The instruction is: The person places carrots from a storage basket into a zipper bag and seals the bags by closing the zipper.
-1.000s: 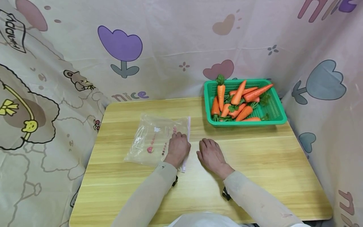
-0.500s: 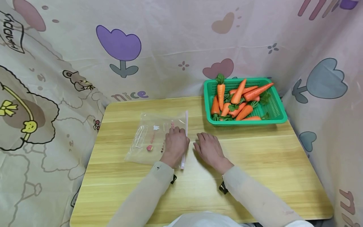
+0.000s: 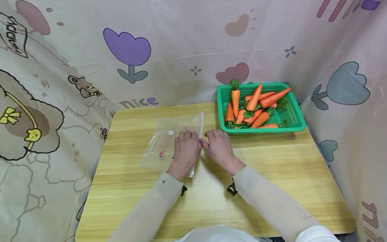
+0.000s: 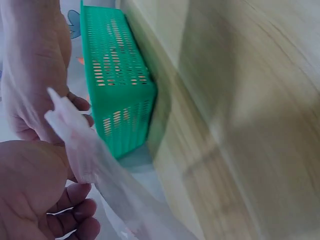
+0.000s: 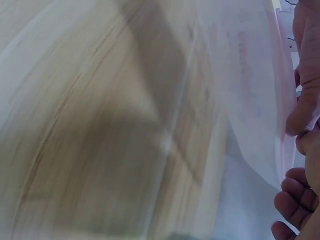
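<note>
A plastic bag point(image 3: 172, 141) is lying on the desk point(image 3: 272, 174), left of centre. The left hand point(image 3: 185, 151) is resting on the bag's right edge, with the right hand point(image 3: 219, 148) touching that edge just beside it. A basket point(image 3: 294, 117) is sitting at the far right corner, with carrots point(image 3: 252, 107) lying in it.

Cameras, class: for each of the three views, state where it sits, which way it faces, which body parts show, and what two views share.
Head view: worn on the head, looking forward and down at the table; both sleeved forearms, left hand and right hand at the clear bag.
Left wrist view: low by the tabletop, facing the green basket; both hands show.
Right wrist view: low, facing the bag's film; fingers at its edge.
Shared: head and left wrist views both show the basket; all show the bag.
</note>
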### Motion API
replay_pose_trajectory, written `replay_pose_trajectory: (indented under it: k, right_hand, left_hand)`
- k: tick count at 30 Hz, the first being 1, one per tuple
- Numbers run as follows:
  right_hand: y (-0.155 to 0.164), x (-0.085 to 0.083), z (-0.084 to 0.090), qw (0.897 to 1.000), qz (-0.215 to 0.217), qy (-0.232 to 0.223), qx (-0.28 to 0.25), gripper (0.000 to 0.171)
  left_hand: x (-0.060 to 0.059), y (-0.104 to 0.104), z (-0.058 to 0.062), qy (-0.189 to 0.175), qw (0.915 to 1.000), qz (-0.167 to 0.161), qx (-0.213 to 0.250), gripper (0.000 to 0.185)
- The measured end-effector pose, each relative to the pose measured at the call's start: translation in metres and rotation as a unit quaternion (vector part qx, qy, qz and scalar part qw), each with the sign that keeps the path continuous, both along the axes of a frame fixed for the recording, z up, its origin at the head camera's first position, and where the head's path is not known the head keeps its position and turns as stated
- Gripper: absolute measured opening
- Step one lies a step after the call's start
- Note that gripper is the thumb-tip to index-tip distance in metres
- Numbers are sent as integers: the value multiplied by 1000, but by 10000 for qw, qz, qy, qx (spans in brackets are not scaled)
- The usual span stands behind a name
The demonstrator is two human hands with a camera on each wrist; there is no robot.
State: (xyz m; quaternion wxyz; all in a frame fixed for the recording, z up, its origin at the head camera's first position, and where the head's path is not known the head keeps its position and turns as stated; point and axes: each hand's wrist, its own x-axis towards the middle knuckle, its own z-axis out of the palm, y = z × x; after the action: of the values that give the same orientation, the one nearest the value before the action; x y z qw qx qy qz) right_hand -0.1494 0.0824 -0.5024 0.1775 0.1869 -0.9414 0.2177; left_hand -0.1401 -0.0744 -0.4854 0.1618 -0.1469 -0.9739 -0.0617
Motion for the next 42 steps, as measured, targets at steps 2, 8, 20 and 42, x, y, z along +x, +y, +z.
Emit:
replay_pose_trajectory:
  k: [2,8,20,42]
  right_hand:
    - [-2,-1,3,9999,-65,-95,31,30]
    - [-1,-5,12,9963,-233,-830,69,25]
    - [17,-23,30,9810,-899,-1680,361,21]
    - [-2,-13,16,9814,27,-1475,1229,19]
  left_hand:
    - [1,0,4,33,10000,15,12,24]
    - [4,0,22,167,9997,-125,140,21]
    - [8,-44,120,-1851,9758,1160,-119,33]
    - [-8,-16,76,903,9926,427,-693,16]
